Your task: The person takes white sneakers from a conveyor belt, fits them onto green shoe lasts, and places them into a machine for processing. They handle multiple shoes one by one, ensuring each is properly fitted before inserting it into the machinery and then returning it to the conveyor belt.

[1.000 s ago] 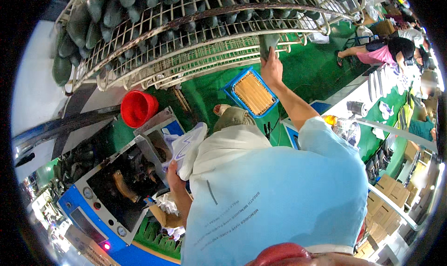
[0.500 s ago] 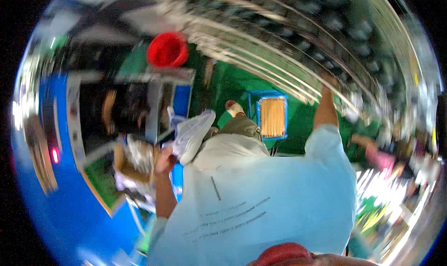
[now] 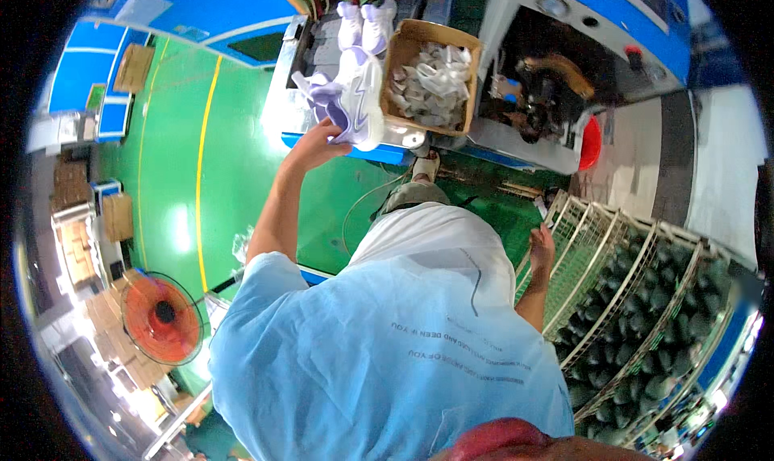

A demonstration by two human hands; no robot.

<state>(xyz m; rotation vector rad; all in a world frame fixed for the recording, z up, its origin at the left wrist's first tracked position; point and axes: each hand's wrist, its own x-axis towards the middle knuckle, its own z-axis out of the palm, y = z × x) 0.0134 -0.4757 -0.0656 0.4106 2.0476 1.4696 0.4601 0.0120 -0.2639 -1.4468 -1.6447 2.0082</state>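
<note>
My left hand (image 3: 317, 146) grips a white and purple sneaker (image 3: 364, 98) by its collar, over the near end of a conveyor (image 3: 318, 45). A pair of white sneakers (image 3: 363, 25) stands on the conveyor just beyond it. Right beside the held shoe is a cardboard box (image 3: 473, 98) of crumpled whitish scraps (image 3: 433, 75). My right hand (image 3: 543, 247) hangs low at my right side, near the metal rack, its fingers loosely bent and partly apart. No object shows in it.
A wire rack (image 3: 597, 292) with rows of dark pieces stands at the right. Ahead right is a blue and white machine (image 3: 524, 138) with a dark opening, a red bucket (image 3: 591, 142) beside it. A fan (image 3: 164, 317) and cartons (image 3: 133, 67) are at the left.
My body has turned, bringing the conveyor and machine ahead. My left hand has carried the sneaker to the conveyor's end. My right arm has come down from reaching toward the rack.
</note>
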